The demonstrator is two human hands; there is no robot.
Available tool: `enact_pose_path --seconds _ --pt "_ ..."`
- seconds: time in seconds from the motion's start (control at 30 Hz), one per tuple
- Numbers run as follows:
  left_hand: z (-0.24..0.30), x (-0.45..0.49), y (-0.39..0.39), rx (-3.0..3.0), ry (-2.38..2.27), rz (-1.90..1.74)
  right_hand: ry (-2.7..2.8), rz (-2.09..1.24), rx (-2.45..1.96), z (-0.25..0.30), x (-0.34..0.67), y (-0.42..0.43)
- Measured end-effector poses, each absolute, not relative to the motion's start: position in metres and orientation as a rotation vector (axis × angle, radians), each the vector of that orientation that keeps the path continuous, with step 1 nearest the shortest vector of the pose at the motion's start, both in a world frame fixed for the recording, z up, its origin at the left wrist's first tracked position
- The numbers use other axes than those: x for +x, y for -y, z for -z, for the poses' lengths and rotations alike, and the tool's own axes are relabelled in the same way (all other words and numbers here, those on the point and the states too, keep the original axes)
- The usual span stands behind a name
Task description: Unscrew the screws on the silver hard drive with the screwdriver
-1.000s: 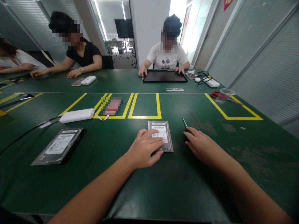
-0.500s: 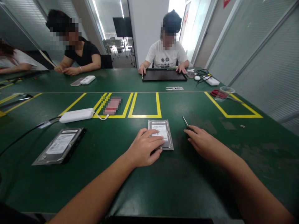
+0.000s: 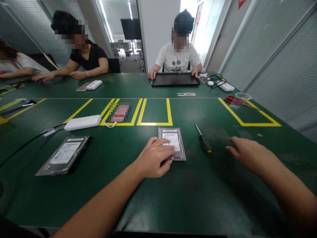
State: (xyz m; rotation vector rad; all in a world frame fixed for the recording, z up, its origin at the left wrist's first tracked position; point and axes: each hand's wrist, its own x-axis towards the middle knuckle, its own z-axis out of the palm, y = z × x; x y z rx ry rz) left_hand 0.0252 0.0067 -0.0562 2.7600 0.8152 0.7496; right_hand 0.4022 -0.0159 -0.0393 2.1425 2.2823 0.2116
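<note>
In front of me a silver hard drive [image 3: 180, 145] with a white label lies on the green table. My left hand [image 3: 157, 157] grips its near left side, the fingers across the label and the thumb at the near edge. To the right of the drive lies a screwdriver [image 3: 205, 144] with a dark handle, yellow at its end, its shaft pointing away from me. My right hand [image 3: 247, 153] is in the air to the right of the screwdriver, apart from it, thumb and forefinger parted with nothing between them. A second hard drive [image 3: 65, 153] rests at the left.
Beyond my hands are a white power strip [image 3: 83, 122] with cables, a pink blurred device [image 3: 120, 113], yellow tape frames [image 3: 155, 124], red-handled scissors [image 3: 232, 99] and a clear cup [image 3: 241, 99]. Across the table a person handles a black panel [image 3: 175, 80]; others sit at the left.
My right hand has let go of the screwdriver, which now lies on the table, and has moved off to the right. My left hand stays on the hard drive.
</note>
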Motion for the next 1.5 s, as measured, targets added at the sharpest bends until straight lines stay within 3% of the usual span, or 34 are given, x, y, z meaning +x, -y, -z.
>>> enact_pose_path --seconds 0.23,0.47,1.5 --pt "0.059 0.025 -0.009 2.761 -0.812 -0.776 -1.652 0.005 2.488 0.05 0.499 -0.007" --pt "0.059 0.025 -0.01 2.744 -0.803 -0.831 -1.374 0.099 2.695 0.042 0.544 -0.03" --pt "0.059 0.027 -0.01 2.763 -0.787 -0.852 -1.575 -0.205 2.512 0.062 0.542 -0.033"
